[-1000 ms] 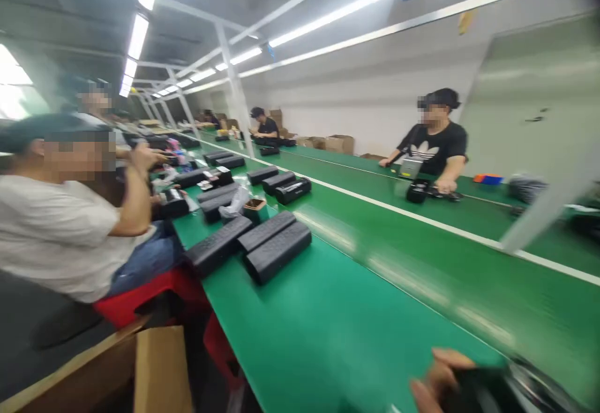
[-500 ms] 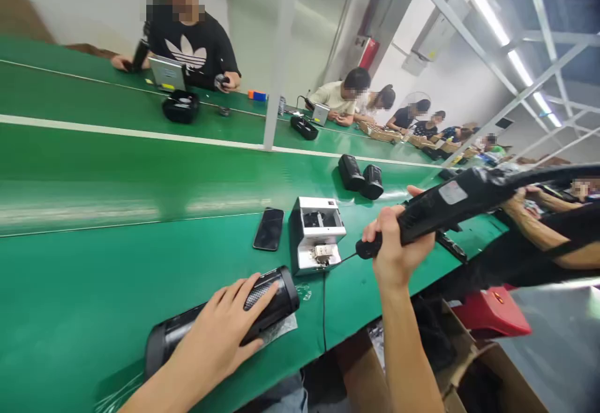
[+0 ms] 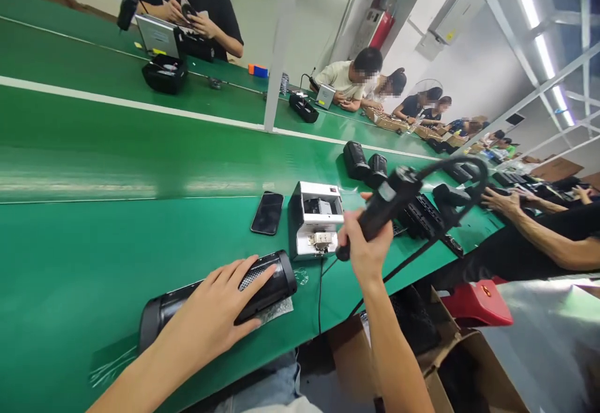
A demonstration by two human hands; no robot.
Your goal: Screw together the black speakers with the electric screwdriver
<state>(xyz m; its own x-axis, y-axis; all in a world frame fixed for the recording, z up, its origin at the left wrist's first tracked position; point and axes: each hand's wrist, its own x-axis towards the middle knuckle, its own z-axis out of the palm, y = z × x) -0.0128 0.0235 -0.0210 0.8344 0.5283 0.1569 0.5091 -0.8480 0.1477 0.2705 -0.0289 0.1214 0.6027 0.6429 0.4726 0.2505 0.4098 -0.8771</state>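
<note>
— Left hand (image 3: 220, 313)? Spread flat over black speaker (image 3: 262, 288), pinning it on green bench (image 3: 94, 238) against rolling.
— Right hand (image 3: 365, 250)? Fisted around black corded tool (image 3: 389, 204), raised near white fixture box (image 3: 314, 219).

Open green belt (image 3: 94, 169) left of phone (image 3: 267, 212); metal box (image 3: 315, 218) crowding the right.

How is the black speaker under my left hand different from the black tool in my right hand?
The speaker lies flat on the green belt under the open left hand; the tool is held up off the belt in the closed right hand. The speaker is a thick cylinder with a mesh grille; the tool is slimmer, and a looping cable trails from it. Both are black and long.
</note>
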